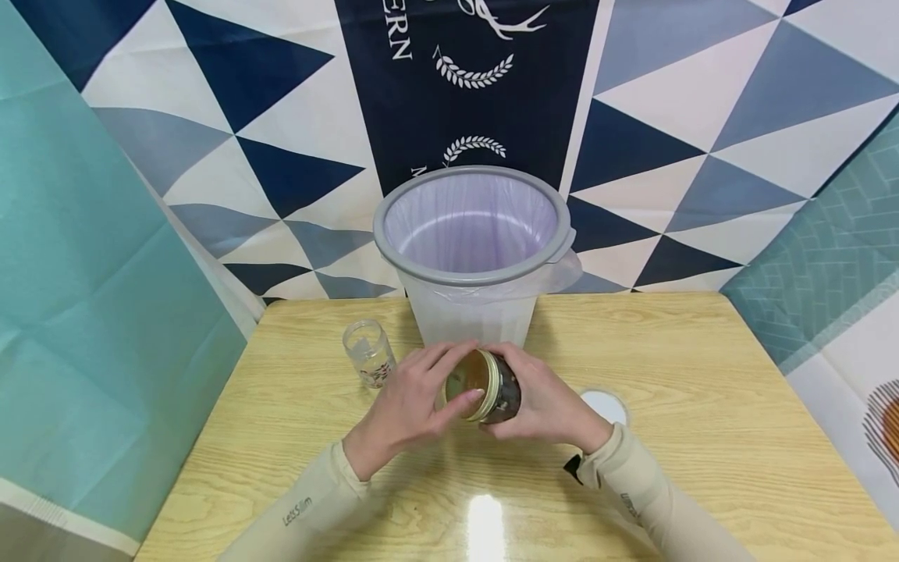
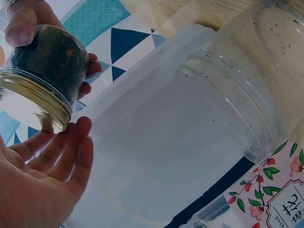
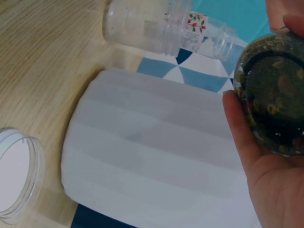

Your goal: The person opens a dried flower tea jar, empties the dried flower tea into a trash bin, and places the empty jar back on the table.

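Note:
A glass jar [image 1: 507, 388] with dark, mottled contents lies tipped sideways between the hands, its gold lid [image 1: 485, 386] facing left. The right hand [image 1: 544, 398] holds the jar's body from the right, fingers and thumb around the glass; its base [image 3: 275, 95] shows in the right wrist view. At the lid, the left hand [image 1: 424, 394] has its thumb across the front and fingers over the top edge. In the left wrist view, the left hand's fingertips [image 2: 83, 126] meet the lid's rim. Left of the hands stands a clear container [image 1: 368, 351].
Behind the hands stands a white bin [image 1: 470, 312] with a grey rim and a thin liner. A round white lid with a clear rim [image 1: 605, 406] lies on the wooden table [image 1: 702, 390] by the right wrist. A pink floral label [image 2: 270, 185] shows near the clear container.

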A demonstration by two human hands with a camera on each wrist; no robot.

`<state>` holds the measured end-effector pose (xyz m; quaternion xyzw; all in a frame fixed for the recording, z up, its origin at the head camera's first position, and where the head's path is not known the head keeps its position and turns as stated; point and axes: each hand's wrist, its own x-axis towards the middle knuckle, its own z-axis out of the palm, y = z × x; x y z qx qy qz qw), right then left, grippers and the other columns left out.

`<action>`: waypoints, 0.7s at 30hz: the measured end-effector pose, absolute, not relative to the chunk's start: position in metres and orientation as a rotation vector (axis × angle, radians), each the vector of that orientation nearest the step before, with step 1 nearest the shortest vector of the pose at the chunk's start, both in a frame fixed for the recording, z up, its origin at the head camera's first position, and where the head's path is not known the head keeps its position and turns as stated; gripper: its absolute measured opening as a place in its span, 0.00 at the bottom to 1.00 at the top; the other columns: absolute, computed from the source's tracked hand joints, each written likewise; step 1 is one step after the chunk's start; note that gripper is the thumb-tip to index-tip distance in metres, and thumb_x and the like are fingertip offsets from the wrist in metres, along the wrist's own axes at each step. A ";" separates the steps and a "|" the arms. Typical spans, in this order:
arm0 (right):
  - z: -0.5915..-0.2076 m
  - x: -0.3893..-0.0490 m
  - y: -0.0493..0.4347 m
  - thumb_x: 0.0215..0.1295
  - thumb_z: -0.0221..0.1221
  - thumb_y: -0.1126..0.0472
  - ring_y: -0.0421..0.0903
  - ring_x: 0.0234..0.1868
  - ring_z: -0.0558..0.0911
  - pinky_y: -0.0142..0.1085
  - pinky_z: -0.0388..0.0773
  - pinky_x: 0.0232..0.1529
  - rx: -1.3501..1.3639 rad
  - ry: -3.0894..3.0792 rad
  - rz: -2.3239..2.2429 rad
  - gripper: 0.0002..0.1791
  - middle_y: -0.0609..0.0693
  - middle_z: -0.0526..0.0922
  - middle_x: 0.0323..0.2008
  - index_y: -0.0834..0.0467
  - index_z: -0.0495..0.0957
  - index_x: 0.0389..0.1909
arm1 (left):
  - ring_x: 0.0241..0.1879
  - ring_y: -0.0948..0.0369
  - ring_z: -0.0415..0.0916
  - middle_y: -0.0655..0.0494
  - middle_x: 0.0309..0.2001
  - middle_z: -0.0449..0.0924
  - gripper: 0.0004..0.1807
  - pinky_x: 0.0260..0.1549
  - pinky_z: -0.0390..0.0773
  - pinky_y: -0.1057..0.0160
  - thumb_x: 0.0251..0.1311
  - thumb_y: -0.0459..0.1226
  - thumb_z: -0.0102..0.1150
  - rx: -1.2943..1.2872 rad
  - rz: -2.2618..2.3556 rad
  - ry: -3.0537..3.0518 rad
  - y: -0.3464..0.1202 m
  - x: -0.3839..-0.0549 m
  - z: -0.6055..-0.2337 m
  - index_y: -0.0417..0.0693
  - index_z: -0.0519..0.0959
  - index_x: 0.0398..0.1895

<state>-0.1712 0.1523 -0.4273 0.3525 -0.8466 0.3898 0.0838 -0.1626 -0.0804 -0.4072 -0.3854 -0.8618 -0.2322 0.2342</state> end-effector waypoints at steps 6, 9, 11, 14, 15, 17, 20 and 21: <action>-0.425 -0.171 0.152 0.33 0.82 0.54 0.42 0.48 0.83 0.39 0.84 0.48 1.043 -2.526 1.169 0.51 0.47 0.82 0.52 0.57 0.69 0.64 | 0.56 0.53 0.81 0.49 0.58 0.82 0.41 0.58 0.81 0.51 0.77 0.65 0.30 -1.027 -0.613 -2.345 -0.081 -0.164 -0.409 0.43 0.74 0.68; -0.424 -0.172 0.151 0.35 0.81 0.54 0.42 0.48 0.82 0.40 0.84 0.49 1.051 -2.520 1.163 0.51 0.47 0.82 0.53 0.56 0.69 0.64 | 0.65 0.52 0.75 0.49 0.66 0.77 0.39 0.65 0.77 0.52 0.76 0.65 0.35 -1.107 -0.609 -2.258 -0.082 -0.165 -0.407 0.47 0.73 0.71; -0.424 -0.171 0.152 0.36 0.81 0.54 0.41 0.49 0.82 0.40 0.84 0.50 1.056 -2.521 1.153 0.50 0.47 0.81 0.53 0.56 0.69 0.65 | 0.70 0.51 0.71 0.49 0.70 0.74 0.37 0.69 0.73 0.51 0.75 0.65 0.39 -1.187 -0.602 -2.189 -0.081 -0.165 -0.406 0.51 0.72 0.72; -0.425 -0.171 0.153 0.37 0.80 0.55 0.41 0.50 0.82 0.40 0.83 0.52 1.067 -2.516 1.126 0.50 0.47 0.81 0.55 0.56 0.68 0.66 | 0.73 0.50 0.68 0.50 0.72 0.72 0.34 0.71 0.69 0.47 0.74 0.64 0.43 -1.258 -0.596 -2.141 -0.079 -0.165 -0.405 0.55 0.73 0.72; -0.425 -0.171 0.153 0.37 0.80 0.55 0.41 0.51 0.82 0.40 0.83 0.52 1.069 -2.513 1.118 0.51 0.47 0.80 0.56 0.56 0.68 0.67 | 0.72 0.50 0.68 0.50 0.72 0.72 0.34 0.71 0.69 0.46 0.74 0.64 0.43 -1.262 -0.592 -2.141 -0.079 -0.165 -0.405 0.56 0.73 0.72; -0.425 -0.171 0.153 0.37 0.80 0.55 0.42 0.51 0.82 0.40 0.83 0.52 1.075 -2.503 1.113 0.51 0.48 0.80 0.56 0.57 0.68 0.67 | 0.71 0.52 0.70 0.52 0.71 0.73 0.34 0.71 0.69 0.45 0.74 0.64 0.43 -1.250 -0.592 -2.163 -0.079 -0.164 -0.404 0.56 0.73 0.72; -0.425 -0.171 0.153 0.36 0.80 0.54 0.42 0.52 0.82 0.41 0.84 0.53 1.076 -2.496 1.115 0.51 0.48 0.81 0.57 0.57 0.69 0.66 | 0.69 0.54 0.73 0.53 0.70 0.75 0.34 0.70 0.70 0.45 0.74 0.64 0.42 -1.216 -0.599 -2.198 -0.078 -0.164 -0.404 0.56 0.73 0.72; -0.425 -0.170 0.153 0.36 0.80 0.54 0.42 0.51 0.82 0.40 0.84 0.52 1.075 -2.498 1.121 0.50 0.48 0.81 0.56 0.56 0.69 0.65 | 0.68 0.54 0.74 0.53 0.69 0.76 0.34 0.70 0.70 0.46 0.74 0.64 0.41 -1.203 -0.596 -2.206 -0.077 -0.164 -0.404 0.56 0.73 0.72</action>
